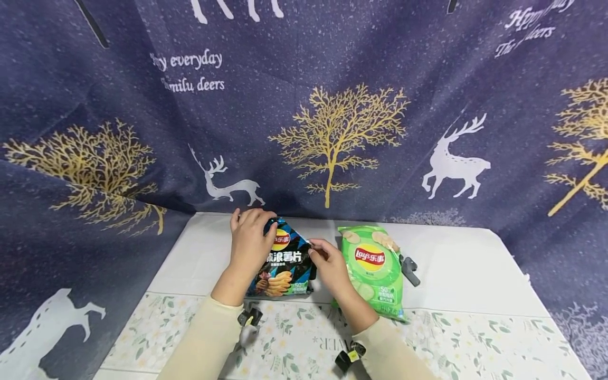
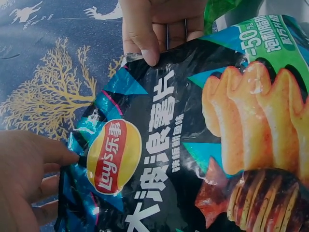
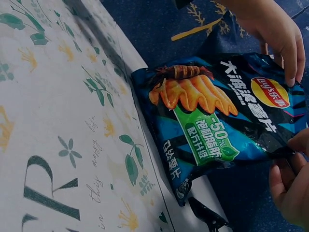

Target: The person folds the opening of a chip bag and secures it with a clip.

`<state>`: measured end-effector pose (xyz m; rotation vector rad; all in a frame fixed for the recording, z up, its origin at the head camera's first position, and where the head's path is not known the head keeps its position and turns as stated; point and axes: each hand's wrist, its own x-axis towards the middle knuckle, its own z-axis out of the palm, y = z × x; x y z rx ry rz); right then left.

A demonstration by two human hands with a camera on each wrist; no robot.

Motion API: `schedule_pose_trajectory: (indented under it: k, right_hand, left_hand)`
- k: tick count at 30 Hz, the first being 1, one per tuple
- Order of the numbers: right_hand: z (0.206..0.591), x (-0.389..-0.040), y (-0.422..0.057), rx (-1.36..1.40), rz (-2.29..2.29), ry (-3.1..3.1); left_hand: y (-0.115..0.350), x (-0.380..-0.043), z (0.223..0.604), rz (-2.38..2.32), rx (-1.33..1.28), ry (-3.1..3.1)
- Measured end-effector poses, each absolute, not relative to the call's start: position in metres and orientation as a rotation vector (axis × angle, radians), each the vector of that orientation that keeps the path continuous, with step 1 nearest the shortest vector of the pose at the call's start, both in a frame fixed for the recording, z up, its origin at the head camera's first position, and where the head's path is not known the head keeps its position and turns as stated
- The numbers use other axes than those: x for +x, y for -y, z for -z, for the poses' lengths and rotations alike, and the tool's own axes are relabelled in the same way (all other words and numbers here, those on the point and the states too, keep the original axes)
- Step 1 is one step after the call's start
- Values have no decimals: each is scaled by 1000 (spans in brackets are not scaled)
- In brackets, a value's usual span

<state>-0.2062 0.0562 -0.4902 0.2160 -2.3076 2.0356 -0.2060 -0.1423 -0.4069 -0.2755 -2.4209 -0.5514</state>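
Head: we see left hand (image 1: pixel 253 236) and right hand (image 1: pixel 331 266) both pinching the black bag (image 1: pixel 291 265), near the far edge of the desk (image 1: pixel 451 269), left of centre; green bag (image 1: pixel 372 274) lies just right. Left wrist: we get both gripping its top end. Right wrist: both clamped on, printed front showing.

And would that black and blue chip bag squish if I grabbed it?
Probably: the black and blue chip bag has creases in its wrapper, so it may bend and crinkle. It's likely light for its size, since the picture on its front shows chips. Its shiny surface might feel slightly slippery.
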Motion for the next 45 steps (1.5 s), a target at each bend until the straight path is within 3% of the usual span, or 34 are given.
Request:
schedule_pose_trajectory:
  k: [24,45]
  right_hand:
    - [495,-204,-61,325,-2015,2285]
    - [493,-207,-57,256,-2116,2283]
  left_hand:
    - [143,-202,405,680,-280,2427]
    - [143,-200,401,711,-286,2422]
